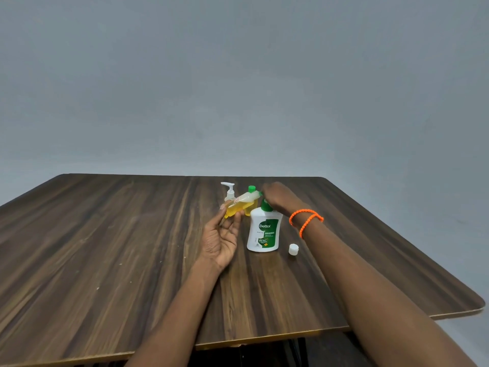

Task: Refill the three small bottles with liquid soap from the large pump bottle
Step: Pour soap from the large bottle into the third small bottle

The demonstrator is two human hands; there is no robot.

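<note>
Your forearms reach in over the near edge of the wooden table, and your left hand holds a small bottle tilted on its side, fingers pinching its lower end, its mouth up against the spout of the large pump bottle. Your right hand rests on the green pump head; whether its fingers curl round it, you cannot tell from here. A loose white cap lies just right of the big bottle. Behind stand a small pump bottle and a green-capped one.

That small bottle looks like light, soft plastic (likely slippery once soapy), so grip its body firmly without squeezing. Steady the heavier one at its shoulder.
</note>
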